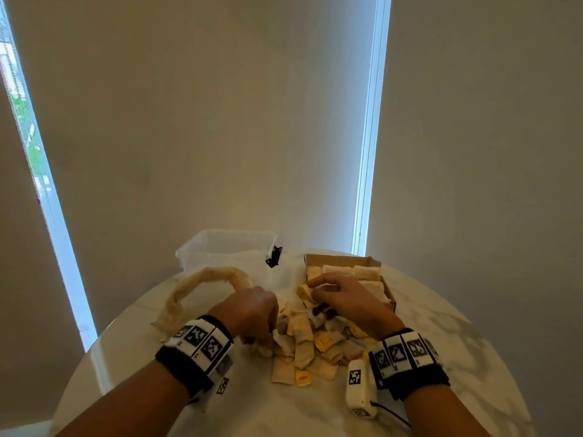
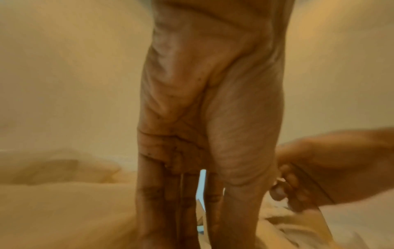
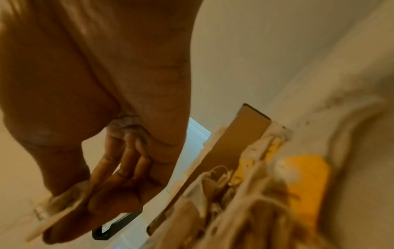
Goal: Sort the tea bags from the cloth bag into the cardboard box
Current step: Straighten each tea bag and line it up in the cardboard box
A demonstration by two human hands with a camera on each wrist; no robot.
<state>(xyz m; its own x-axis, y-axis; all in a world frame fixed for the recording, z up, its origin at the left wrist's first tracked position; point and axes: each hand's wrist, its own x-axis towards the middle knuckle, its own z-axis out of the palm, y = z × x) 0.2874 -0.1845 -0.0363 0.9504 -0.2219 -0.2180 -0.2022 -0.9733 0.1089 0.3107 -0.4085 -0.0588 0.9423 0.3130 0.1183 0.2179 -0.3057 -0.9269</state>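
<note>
Round marble-look table [image 1: 441, 357] carries everything. Far L on it: clear plastic tub [image 1: 220, 247], black clip-like item [image 1: 273, 257] at its R corner. Cloth bag [image 1: 195, 288] lies crumpled L of centre, beige loop of it arcing up toward the tub. Cardboard box [image 1: 344, 260] sits far R, open, w/ rows of tea bags already lined up inside. Loose pile of tea bags [image 1: 303, 345] spread btwn your wrists, pale sachets w/ yellow tags mixed in. Your right hand [image 1: 344, 298] is just at the box's near-L edge, fingers and thumb pinching one tea bag [image 1: 304, 293]; wrist view confirms a flat sachet [image 3: 57, 207] clamped btwn thumb and fingers. Your left hand [image 1: 252, 313] is knuckles-up at the pile's L edge, fingertips down in the sachets; wrist view shows fingers [image 2: 149, 202] fairly straight, blurred — can't tell if it holds anything.
</note>
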